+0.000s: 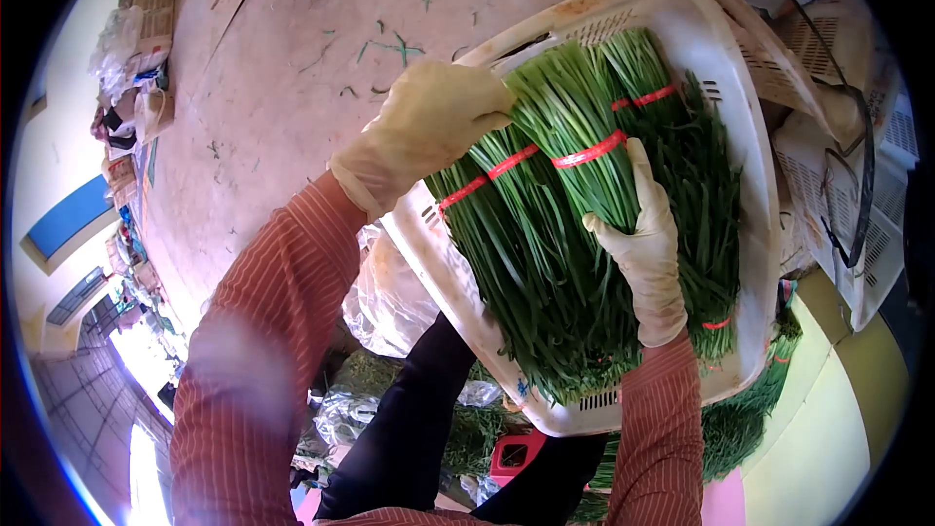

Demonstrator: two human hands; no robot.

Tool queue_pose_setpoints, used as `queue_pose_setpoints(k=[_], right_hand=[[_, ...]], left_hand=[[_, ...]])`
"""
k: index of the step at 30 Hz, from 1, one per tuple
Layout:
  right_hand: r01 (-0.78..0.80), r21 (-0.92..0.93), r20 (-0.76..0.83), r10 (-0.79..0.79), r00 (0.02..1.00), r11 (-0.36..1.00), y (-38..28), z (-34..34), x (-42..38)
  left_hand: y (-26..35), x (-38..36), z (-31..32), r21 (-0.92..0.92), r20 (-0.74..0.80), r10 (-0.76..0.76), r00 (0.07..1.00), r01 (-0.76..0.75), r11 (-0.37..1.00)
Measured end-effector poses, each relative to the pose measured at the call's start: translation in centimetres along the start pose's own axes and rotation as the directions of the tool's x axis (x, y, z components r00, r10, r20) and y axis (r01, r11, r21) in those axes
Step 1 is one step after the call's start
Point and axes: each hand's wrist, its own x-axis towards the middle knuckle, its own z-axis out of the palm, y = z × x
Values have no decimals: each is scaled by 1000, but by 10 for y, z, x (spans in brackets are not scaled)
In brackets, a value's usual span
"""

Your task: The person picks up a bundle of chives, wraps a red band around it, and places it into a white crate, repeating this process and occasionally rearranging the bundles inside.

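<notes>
Several bundles of long green stalks, tied with red bands, lie side by side in a white plastic basket. Both hands wear pale gloves. My left hand is closed on the pale cut end of the middle bundle, near the basket's upper left rim. Lower down, just below that bundle's red band, my right hand grips its right side, with the thumb over the stalks. Bundles to the left and right touch it. The fingertips of my left hand are partly hidden.
Stacked white crates stand at the right, with a dark strap hanging over them. Green scraps lie on the concrete floor. Clear plastic bags, a red stool and more green bundles are below the basket.
</notes>
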Motion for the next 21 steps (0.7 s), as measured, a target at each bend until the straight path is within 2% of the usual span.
queue_pose_setpoints(k=[2,4,5,7,8,10,12,13,14,15,16,17,18,19,20,21], right_hand=[[-21,155,42,14,999,988,-3,2,2],[-2,79,35,0,999,997,-2,3,3],[1,82,42,-5,999,997,-3,3,4],[5,86,47,-9,999,996,1,3,5],[-56,112,62,49,997,992,8,3,4],[-116,137,80,106,991,984,14,1,6],[-111,303,117,79,990,946,17,0,10],[-159,381,157,106,982,911,20,0,12],[-158,384,153,106,982,910,25,1,12],[-185,360,152,138,979,914,30,2,11],[-209,337,148,167,975,918,34,3,11],[-206,338,143,166,976,918,36,5,11],[-223,334,134,189,973,916,38,6,12],[-243,329,127,213,969,912,40,8,12],[-245,329,123,215,969,912,41,10,13],[-270,328,128,241,962,905,42,12,13]], left_hand=[[1,0,-1,-16,-47,24,999,-25,1000],[1,0,-4,-117,66,-166,984,173,978],[-2,-1,-2,-118,65,-167,984,174,978],[-12,-3,-1,-304,21,-223,975,219,927],[-18,-4,-6,-304,21,-223,975,218,927],[-32,-6,-23,-464,29,-373,927,343,816],[-67,-10,-43,-491,58,-493,868,454,743],[-97,-19,-54,-476,43,-551,833,502,722],[-136,-33,-69,-461,26,-606,795,547,698],[-188,-60,-84,-462,-136,-594,793,479,746],[-215,-93,-110,-558,-255,-635,729,425,713],[-295,-146,-133,-506,-327,-785,526,604,615],[-312,-185,-165,-377,-332,-873,358,798,471],[-355,-239,-190,-48,-550,-726,413,852,521],[-346,-254,-204,-8,-501,-787,360,907,421],[-309,-247,-192,256,-667,-591,453,885,389]])
